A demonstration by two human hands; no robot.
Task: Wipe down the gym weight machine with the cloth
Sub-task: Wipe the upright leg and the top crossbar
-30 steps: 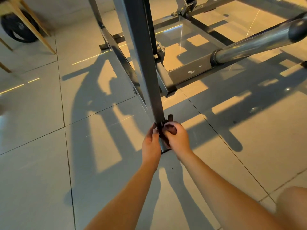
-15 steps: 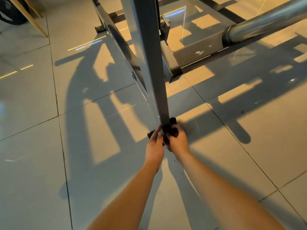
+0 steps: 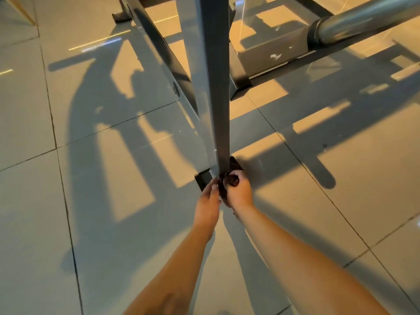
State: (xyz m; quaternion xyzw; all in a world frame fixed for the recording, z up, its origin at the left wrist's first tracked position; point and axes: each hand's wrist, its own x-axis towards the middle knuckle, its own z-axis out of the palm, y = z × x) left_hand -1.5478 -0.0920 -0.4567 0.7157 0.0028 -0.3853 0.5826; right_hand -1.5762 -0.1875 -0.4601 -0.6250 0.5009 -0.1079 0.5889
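Where the grey post [image 3: 214, 98] of the machine [image 3: 238, 87] meets the floor [image 3: 91, 201], a dark cloth [image 3: 231, 172] is bunched round its bottom end. The cloth sits on the post's right and near sides, beside a black foot plate [image 3: 203, 178]. Seen from the head, the post is square, matt grey steel, scuffed pale at its lowest corner, and it runs out of the top of the frame. The right hand [image 3: 239, 193] has its fingers curled round the cloth, gripping it against the post. The left hand [image 3: 208, 206] lies on the post's left side. Its fingers are nearly straight, pressed to the metal and the cloth's edge, clutching nothing. Both bare forearms reach forward and down from the lower edge, close together. Behind, a slanted brace [image 3: 159, 51] runs to the upper left. A chipped base rail [image 3: 270, 56] meets a chrome tube [image 3: 368, 18] at the upper right. Long shadows cross the tiles.
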